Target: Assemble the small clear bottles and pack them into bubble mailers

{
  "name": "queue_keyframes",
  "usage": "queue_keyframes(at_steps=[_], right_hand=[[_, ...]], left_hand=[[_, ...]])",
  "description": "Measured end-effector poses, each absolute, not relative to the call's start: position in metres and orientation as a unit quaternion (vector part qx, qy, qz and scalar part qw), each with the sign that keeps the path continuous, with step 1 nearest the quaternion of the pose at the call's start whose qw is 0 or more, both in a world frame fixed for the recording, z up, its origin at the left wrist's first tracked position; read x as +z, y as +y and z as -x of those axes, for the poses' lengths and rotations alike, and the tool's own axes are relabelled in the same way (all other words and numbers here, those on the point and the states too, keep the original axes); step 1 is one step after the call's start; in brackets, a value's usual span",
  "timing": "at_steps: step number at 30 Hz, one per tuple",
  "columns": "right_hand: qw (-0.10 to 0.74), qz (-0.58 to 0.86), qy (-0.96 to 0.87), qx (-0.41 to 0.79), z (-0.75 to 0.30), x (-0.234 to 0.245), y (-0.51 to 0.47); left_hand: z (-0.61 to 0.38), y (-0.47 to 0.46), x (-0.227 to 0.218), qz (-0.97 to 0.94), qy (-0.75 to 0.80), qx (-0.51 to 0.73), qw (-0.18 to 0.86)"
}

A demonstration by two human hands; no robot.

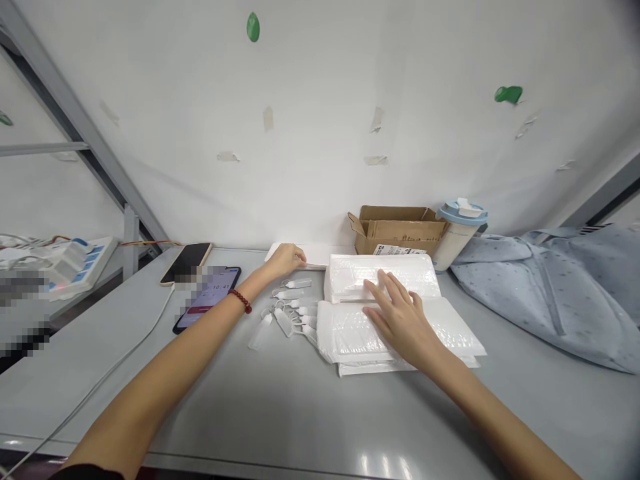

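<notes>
My left hand point(284, 261) is at the far side of the table, its fingers curled together at the front edge of a flat white stack of paper point(320, 253). White bubble mailers point(345, 327) lie in a pile in front of me, the top one with its flap folded back. Over them rests my right hand point(400, 317), fingers spread, the tips on or just above the plastic. Between the hands lie several small clear plastic tags with key rings point(284, 321); some at the right are partly covered by the mailers.
A phone with a lit screen point(210, 297) and a dark phone point(186, 263) lie at left, with a white cable point(115, 363). Behind the mailers stand an open cardboard box point(400, 230) and a blue-lidded cup point(456, 233). A pale blue fabric bag point(545, 293) sits at right.
</notes>
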State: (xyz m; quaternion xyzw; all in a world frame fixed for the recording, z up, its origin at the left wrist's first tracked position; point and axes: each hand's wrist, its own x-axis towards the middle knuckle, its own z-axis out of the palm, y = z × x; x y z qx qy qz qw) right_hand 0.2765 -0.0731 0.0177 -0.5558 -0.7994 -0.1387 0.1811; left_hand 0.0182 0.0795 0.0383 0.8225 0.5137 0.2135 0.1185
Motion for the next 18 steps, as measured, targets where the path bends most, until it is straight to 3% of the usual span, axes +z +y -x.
queue_keyframes(at_steps=[10,18], right_hand=[[0.18,0.551,-0.802,-0.143,-0.278,0.017,-0.073],[0.163,0.562,-0.799,-0.139,-0.275,0.019,-0.074]], left_hand=[[-0.025,0.065,0.045,-0.793,0.555,0.248,0.042],[-0.017,0.03,0.061,-0.732,0.576,0.363,-0.019]])
